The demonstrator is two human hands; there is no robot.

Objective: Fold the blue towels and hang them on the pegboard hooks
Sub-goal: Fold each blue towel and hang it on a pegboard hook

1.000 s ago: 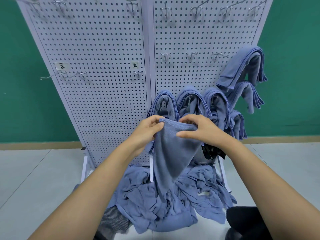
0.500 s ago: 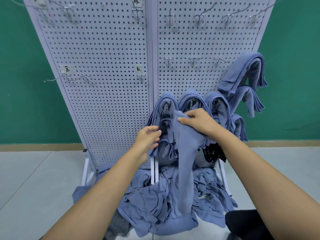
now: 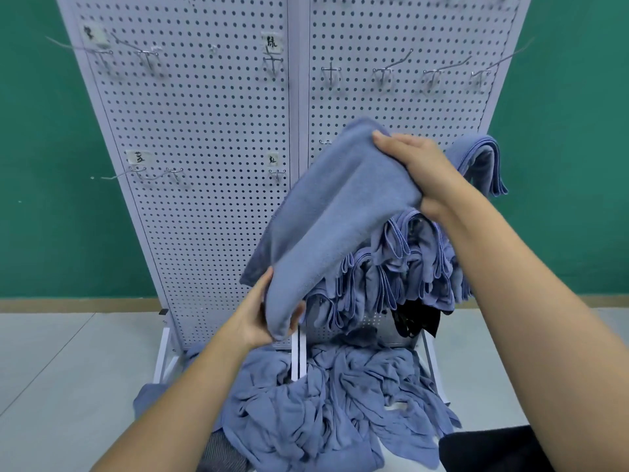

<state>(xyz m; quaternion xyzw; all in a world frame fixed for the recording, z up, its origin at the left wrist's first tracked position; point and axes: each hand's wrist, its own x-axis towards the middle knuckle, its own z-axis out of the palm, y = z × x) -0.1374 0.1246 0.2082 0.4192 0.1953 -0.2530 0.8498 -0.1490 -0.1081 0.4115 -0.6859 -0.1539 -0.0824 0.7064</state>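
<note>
I hold a folded blue towel stretched on a slant in front of the white pegboard. My right hand grips its upper end, level with the middle row of hooks. My left hand holds its lower end from underneath. Behind the towel, several folded blue towels hang in a row on hooks at the lower right of the board, and one more hung towel shows behind my right wrist. A heap of loose blue towels lies on the floor at the board's foot.
Bare metal hooks line the upper row, and more hooks stick out at mid-left. A black cloth hangs below the hung towels. A green wall stands behind, and a dark object sits at the lower right.
My right hand has lifted the towel's top end up and to the right. My left hand has taken hold of the lower end, so the towel now stretches on a slant instead of hanging down.
</note>
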